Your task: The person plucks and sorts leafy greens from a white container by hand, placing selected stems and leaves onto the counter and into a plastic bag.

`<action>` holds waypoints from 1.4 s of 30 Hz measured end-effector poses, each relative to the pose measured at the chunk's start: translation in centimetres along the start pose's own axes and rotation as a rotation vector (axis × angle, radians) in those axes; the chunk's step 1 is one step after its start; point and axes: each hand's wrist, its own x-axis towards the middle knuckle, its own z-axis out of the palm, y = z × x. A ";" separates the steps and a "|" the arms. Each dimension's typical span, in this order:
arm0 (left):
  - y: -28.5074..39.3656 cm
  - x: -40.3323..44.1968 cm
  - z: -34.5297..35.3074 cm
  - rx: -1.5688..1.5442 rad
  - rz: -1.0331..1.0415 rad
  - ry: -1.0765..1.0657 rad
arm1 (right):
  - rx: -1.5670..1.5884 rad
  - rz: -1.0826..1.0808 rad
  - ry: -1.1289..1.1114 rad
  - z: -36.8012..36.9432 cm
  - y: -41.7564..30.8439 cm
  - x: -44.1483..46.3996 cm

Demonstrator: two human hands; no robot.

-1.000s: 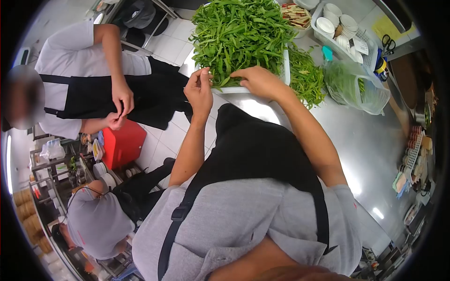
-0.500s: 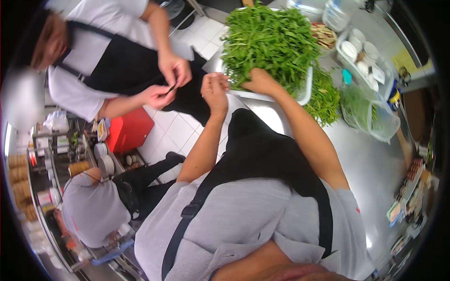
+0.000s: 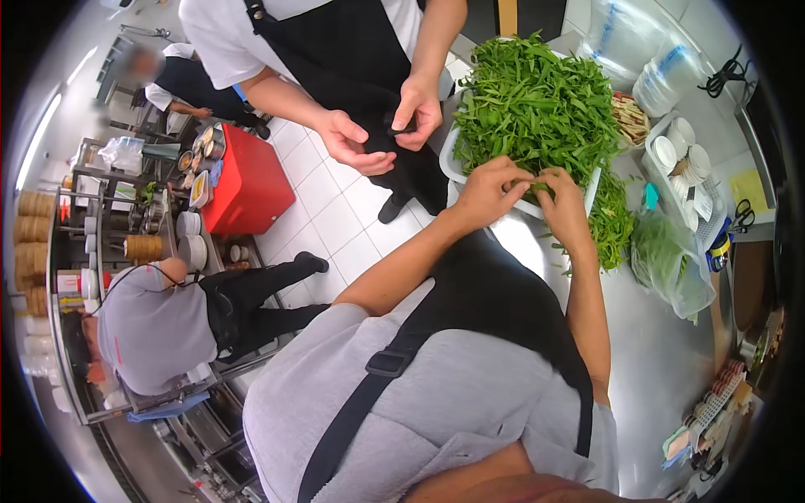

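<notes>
My left hand (image 3: 493, 194) and my right hand (image 3: 560, 205) meet over the near edge of a white plastic tub (image 3: 594, 191). Both have their fingertips pinched on a small sprig of leafy greens (image 3: 537, 189), mostly hidden by the fingers. A tall heap of leafy greens (image 3: 537, 113) with long narrow leaves fills the tub just beyond my hands. More loose greens (image 3: 610, 230) lie on the steel counter to the right of the tub.
Across from me, a co-worker's hands (image 3: 356, 147) hover left of the tub. On the right are a clear bag of greens (image 3: 671, 260), a basket of white containers (image 3: 683, 163) and scissors (image 3: 741, 218). A red box (image 3: 251, 180) and another person (image 3: 159, 327) are at left.
My left hand has come over to meet my right hand, which has drawn back from inside the greens. The co-worker's hands have moved apart. The whole view has shifted.
</notes>
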 end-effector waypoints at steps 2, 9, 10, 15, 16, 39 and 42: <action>-1.0 0.0 0.0 0.030 -0.018 -0.032 | 0.048 0.001 0.055 0.3 0.4 -0.4; -1.1 0.5 -0.2 0.025 -0.054 -0.007 | 0.220 -0.034 0.103 0.8 0.9 0.0; -1.5 0.5 0.1 -0.038 -0.105 0.051 | 0.229 -0.043 0.125 0.5 1.0 -0.3; -1.3 1.0 -0.2 -0.527 -0.488 0.176 | 0.694 0.174 0.401 0.9 0.9 -0.7; -1.1 1.1 -0.3 -0.571 -0.530 0.196 | 0.725 0.174 0.398 1.0 1.1 -0.7; 1.5 -0.2 0.7 -0.668 -0.612 0.023 | 0.690 0.181 0.139 0.6 0.6 0.1; 1.5 -0.8 -1.4 -0.339 -0.511 0.009 | 0.531 0.168 0.204 0.8 1.4 -0.3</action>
